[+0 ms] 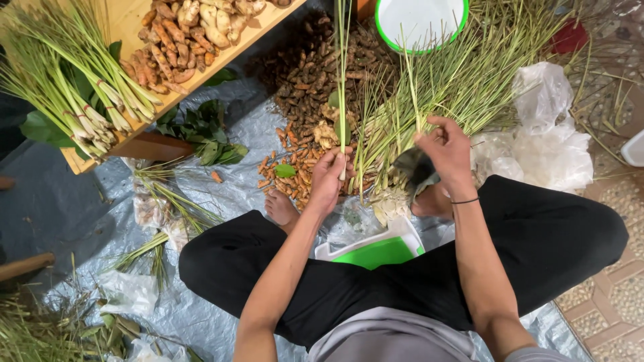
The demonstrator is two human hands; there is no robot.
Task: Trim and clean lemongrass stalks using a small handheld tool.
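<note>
A: The person sits cross-legged on the silver-grey plastic sheet (pixel 221 194) spread over the floor. The left hand (pixel 330 177) is up in front, fingers (pixel 339 157) closed round the pale base of a single long green lemongrass stalk (pixel 343 74), which stands upright, its tip running off the top of the view.

B: And the right hand (pixel 448 155)?

A: Just beside it, fingers curled tight round the handle of a dark-bladed knife (pixel 412 167). The blade points down and left, toward the stalk's root end, near the left wrist.

B: That's my worry. If the blade slips off that tough base, I'd say it runs straight at the left fingers, or down at the bare foot (pixel 280 208) tucked under.

A: Fair. The loose heap of green lemongrass stalks (pixel 463 74) lies right behind both hands too; an elbow swing could drag stalks across the cut.

B: What's below?

A: A white and green plastic scale (pixel 376 249) in the lap gap, between the black-trousered legs. Trimmings could fall on it, I'd judge.

B: The rest?

A: A brown pile of turmeric roots (pixel 315 80) ahead, tied lemongrass bundles (pixel 80 100) on the wooden bench (pixel 127 23) at left, crumpled white plastic bags (pixel 550 141) at right, and a green-rimmed white basin (pixel 419 20) at the top.
</note>
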